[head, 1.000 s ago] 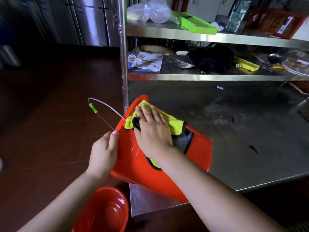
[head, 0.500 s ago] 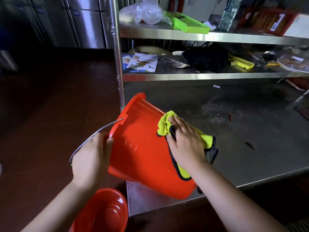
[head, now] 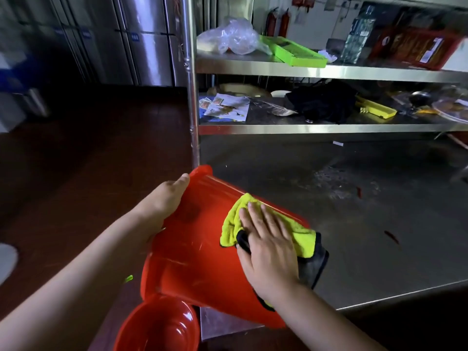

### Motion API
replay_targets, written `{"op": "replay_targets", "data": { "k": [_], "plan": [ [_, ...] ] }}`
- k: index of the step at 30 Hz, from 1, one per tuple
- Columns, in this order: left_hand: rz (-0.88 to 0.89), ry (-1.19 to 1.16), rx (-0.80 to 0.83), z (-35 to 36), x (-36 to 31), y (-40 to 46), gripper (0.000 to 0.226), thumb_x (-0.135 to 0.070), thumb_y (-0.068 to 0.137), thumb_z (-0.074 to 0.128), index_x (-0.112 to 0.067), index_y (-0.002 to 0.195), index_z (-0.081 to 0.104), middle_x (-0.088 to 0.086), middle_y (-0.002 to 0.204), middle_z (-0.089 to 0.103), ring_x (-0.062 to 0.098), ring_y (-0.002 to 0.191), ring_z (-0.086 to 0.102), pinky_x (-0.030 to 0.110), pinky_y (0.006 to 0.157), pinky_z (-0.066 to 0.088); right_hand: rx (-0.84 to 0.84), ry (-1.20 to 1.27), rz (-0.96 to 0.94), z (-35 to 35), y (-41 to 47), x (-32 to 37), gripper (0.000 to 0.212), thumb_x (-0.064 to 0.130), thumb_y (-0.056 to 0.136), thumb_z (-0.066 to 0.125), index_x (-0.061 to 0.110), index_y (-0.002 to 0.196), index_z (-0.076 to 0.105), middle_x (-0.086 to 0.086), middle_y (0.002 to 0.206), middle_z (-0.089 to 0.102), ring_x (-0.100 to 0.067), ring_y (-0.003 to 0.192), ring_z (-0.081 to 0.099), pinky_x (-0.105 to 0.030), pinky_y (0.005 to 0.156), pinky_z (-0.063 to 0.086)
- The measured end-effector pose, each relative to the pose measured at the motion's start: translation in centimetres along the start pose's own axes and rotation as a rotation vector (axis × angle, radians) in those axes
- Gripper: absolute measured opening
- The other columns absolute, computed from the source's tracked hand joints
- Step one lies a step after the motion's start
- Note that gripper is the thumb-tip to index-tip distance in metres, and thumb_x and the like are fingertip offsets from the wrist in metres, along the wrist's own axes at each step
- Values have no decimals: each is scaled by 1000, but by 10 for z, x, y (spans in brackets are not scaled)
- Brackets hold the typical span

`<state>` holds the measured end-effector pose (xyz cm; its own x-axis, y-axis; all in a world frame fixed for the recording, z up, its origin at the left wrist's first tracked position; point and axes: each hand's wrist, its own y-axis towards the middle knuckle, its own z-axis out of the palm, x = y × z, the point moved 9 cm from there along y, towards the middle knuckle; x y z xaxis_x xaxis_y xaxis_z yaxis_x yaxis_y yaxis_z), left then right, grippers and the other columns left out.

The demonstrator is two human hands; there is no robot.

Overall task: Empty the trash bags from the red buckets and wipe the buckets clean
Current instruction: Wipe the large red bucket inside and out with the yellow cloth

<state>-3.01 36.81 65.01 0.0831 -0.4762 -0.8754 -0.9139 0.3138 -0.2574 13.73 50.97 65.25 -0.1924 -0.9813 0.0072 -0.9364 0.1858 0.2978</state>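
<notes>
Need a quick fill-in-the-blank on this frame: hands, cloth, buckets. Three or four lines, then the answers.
1. The right hand presses a yellow ____ flat against the tilted bucket.
2. The left hand holds that bucket at its ____.
3. The tilted bucket leans on the steel ____.
4. Below it sits a second bucket, coloured ____.

Answers: cloth; rim; table; red

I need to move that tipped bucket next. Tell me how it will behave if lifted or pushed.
The red bucket looks like thin, empty plastic, so probably light. Its round wall lies sideways over the steel table edge, so it may roll or slide once the left hand lets go. The glossy surface could be slippery.
</notes>
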Motion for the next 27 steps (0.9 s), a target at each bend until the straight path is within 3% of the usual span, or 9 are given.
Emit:
{"op": "replay_targets", "data": {
  "k": [2,5,7,10,14,19,23,27],
  "plan": [
    [-7,-45,-6,-2,11,-4,61,-54,96,33,-6,85,69,16,91,71,32,85,68,47,89,52,-9,9,-13,0,6,14,65,49,86,38,17,143,41,-5,150,36,-28,139,33,-47,112,30],
    [16,-146,-58,-2,13,-10,56,-56,95,35,-15,70,64,2,68,67,18,65,65,34,68,54,-4,66,-81,-1,33,50,66,47,87,43,15,144,37,-7,151,36,-31,139,31,-47,112,27],
    [28,-154,-85,-3,15,-15,56,-58,94,36,-17,70,67,-2,58,68,10,56,64,27,58,49,16,127,-136,-1,54,75,63,44,88,48,14,143,38,-8,151,36,-32,140,28,-46,114,23],
    [22,-229,-94,-7,28,-24,55,-60,90,41,-14,82,70,2,67,70,16,60,65,28,60,48,38,144,-224,0,67,93,60,40,88,50,13,141,40,-7,150,36,-30,141,26,-44,116,19],
    [36,-375,-128,-4,38,-43,27,-41,89,56,-17,88,68,-1,74,74,12,63,70,22,50,52,20,159,-275,1,56,79,60,42,89,48,18,142,39,-1,153,32,-23,142,25,-41,116,20],
    [-37,-437,-150,-5,51,-75,18,-37,92,55,-23,90,66,15,79,72,34,70,70,41,56,59,48,180,-180,2,52,32,59,46,90,38,26,146,33,5,153,31,-17,142,25,-37,116,19],
    [-39,-429,-298,-27,65,-105,18,-36,92,54,-27,83,67,15,71,70,30,58,68,40,51,56,67,238,-152,8,52,9,57,49,90,34,32,145,33,11,153,29,-12,142,24,-35,116,18],
    [-51,-398,-493,-67,92,-144,18,-32,93,53,-26,80,65,8,58,67,23,46,62,34,43,52,71,324,-216,17,56,34,57,51,87,35,37,142,36,14,151,31,-17,142,25,-45,117,13]
  ]
}}
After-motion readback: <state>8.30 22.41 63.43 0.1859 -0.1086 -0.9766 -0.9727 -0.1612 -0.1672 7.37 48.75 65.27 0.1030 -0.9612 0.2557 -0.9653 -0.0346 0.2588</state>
